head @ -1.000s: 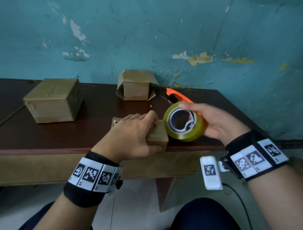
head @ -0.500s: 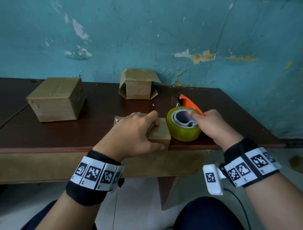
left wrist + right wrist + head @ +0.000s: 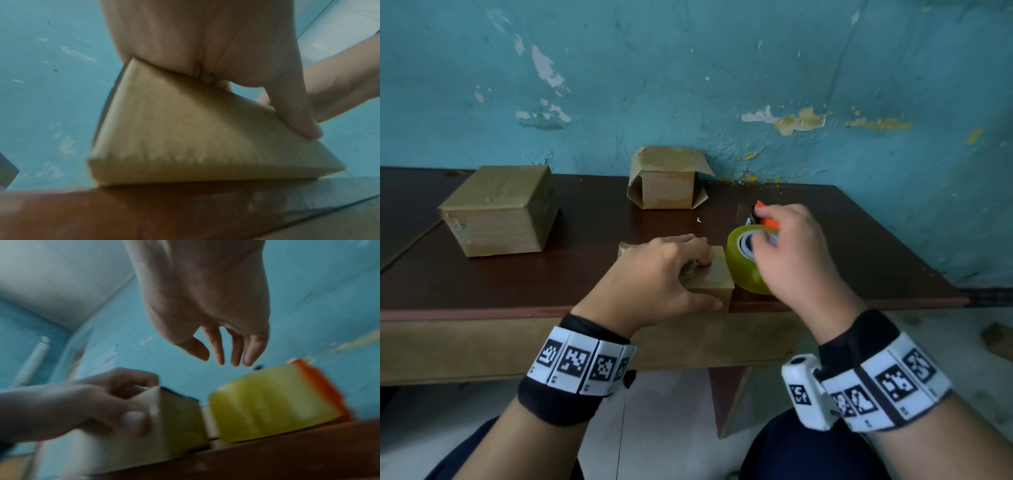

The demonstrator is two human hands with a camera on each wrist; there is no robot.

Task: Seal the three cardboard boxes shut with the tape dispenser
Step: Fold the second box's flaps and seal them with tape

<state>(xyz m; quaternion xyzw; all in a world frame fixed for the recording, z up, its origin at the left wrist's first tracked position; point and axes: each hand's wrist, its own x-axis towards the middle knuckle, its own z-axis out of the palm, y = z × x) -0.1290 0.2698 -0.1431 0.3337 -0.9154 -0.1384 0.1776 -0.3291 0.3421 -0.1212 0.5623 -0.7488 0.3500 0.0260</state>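
Note:
A small cardboard box (image 3: 717,274) sits at the table's front edge. My left hand (image 3: 667,270) grips it, fingers curled over the top and thumb (image 3: 294,113) on the near side. The tape dispenser (image 3: 739,267), a yellow roll with an orange handle (image 3: 768,219), lies flat on the table just right of that box. My right hand (image 3: 787,253) hovers over it; in the right wrist view its straight fingers (image 3: 218,352) hang a little above the roll (image 3: 267,402) without touching. A larger closed box (image 3: 500,212) stands at the back left. A box with open flaps (image 3: 666,180) stands by the wall.
The dark brown table (image 3: 551,274) ends at a teal wall (image 3: 722,85) behind. Its front edge runs right under the small box. Bare tabletop lies between the boxes and to the right of the dispenser. My knees are below the table.
My right hand lowered the tape dispenser onto the table beside the small box, then let go and lifted its fingers off. The left hand stayed on the small box.

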